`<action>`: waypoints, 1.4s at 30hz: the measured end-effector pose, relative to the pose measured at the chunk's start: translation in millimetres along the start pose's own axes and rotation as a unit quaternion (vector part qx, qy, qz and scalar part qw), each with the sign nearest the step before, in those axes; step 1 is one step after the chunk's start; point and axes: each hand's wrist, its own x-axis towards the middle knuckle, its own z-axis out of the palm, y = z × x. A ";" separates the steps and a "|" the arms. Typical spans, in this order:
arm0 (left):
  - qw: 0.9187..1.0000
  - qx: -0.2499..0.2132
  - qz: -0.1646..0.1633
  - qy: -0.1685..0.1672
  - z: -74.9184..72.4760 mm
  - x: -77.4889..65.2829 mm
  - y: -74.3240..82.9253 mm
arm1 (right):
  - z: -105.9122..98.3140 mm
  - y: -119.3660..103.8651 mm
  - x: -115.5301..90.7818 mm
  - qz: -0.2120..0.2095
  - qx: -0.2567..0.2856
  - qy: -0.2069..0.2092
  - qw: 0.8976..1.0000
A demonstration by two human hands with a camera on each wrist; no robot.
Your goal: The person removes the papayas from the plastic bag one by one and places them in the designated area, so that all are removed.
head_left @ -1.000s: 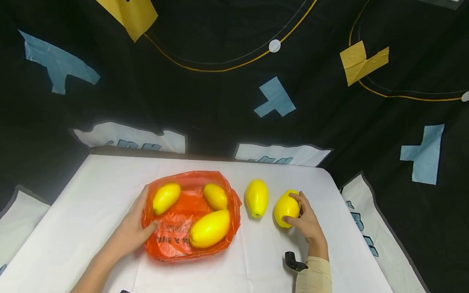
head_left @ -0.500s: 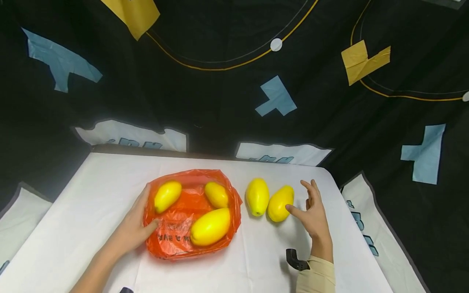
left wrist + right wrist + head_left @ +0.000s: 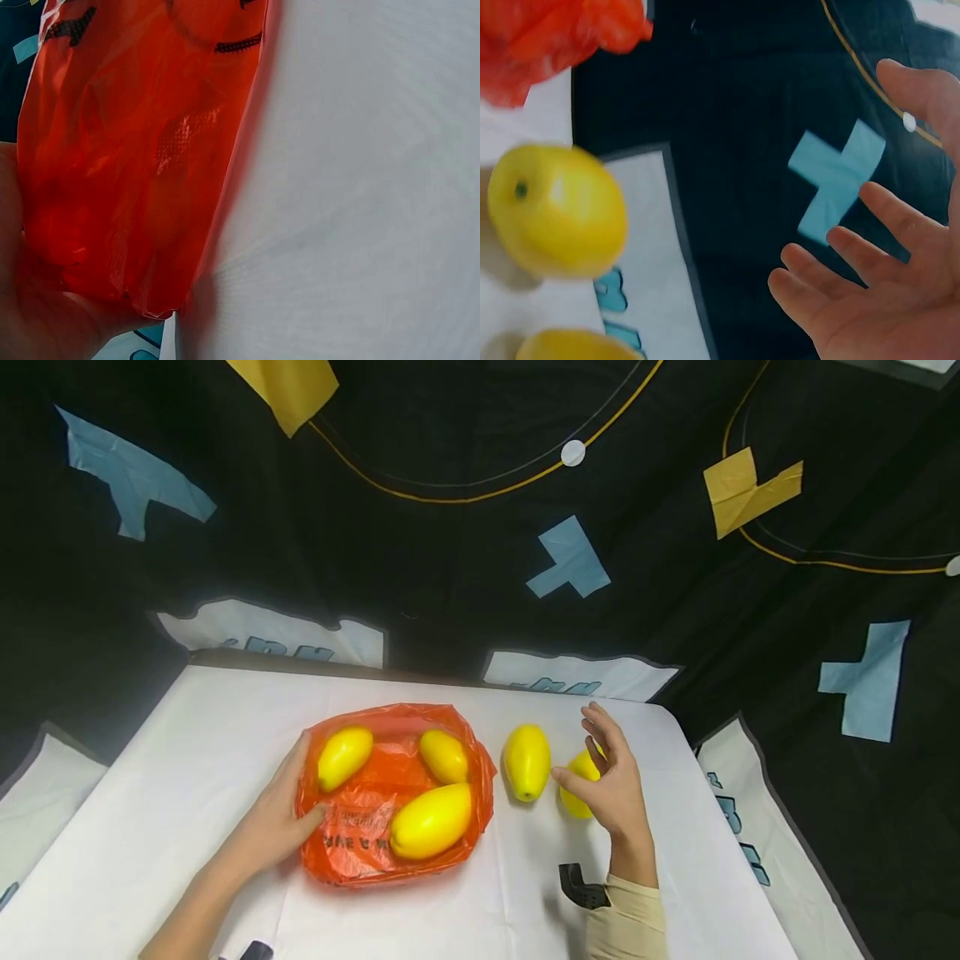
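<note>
My left hand [image 3: 273,814] grips the left side of a red plastic bag [image 3: 356,827], its thumb over the rim. In the left wrist view, the bag's outer wall [image 3: 142,150] lies against the palm. Three yellow mango-shaped fruits lie in the bag's opening: one at its left [image 3: 345,758], one at the back right [image 3: 444,757], one in front [image 3: 431,821]. To the bag's right is another yellow fruit [image 3: 527,762]. My right hand [image 3: 618,785] hovers over the rightmost yellow fruit [image 3: 577,802], partly hiding it. Its fingers are spread, and the right wrist view shows the palm holding nothing.
A white-covered table [image 3: 420,927] bears everything. Behind it hangs a black cloth [image 3: 420,577] with blue tape pieces [image 3: 570,557] and a yellow cord. A black curved bracket [image 3: 581,887] sits at my right wrist, and another dark piece [image 3: 257,952] shows at the bottom edge.
My right hand let go of the rightmost fruit, drew off to the right, then came back left above it. That fruit rocked left and slightly back. My left hand stayed on the bag.
</note>
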 end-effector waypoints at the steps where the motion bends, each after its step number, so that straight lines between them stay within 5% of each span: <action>1: 1.000 0.001 0.003 0.002 0.0 0.3 -0.4 | 2.9 -2.9 1.6 -0.010 0.002 -0.008 1.000; 5: 1.000 -0.003 0.008 0.004 0.5 1.1 -2.1 | 14.4 -11.7 8.2 -0.043 0.020 -0.043 0.998; 12: 1.000 -0.007 0.005 0.000 0.7 1.3 -2.6 | 42.1 6.0 20.1 -0.064 0.055 -0.120 0.989; 22: 1.000 -0.003 0.003 0.001 -0.2 1.0 -0.7 | 84.1 3.4 17.6 -0.067 0.064 -0.250 0.964; 31: 1.000 -0.005 0.000 0.001 -1.1 -0.7 -1.1 | 107.4 14.1 9.4 -0.082 -0.030 -0.342 0.936; 42: 1.000 -0.004 0.001 0.002 -0.9 -0.8 -1.1 | 110.6 15.6 5.9 -0.093 -0.129 -0.385 0.909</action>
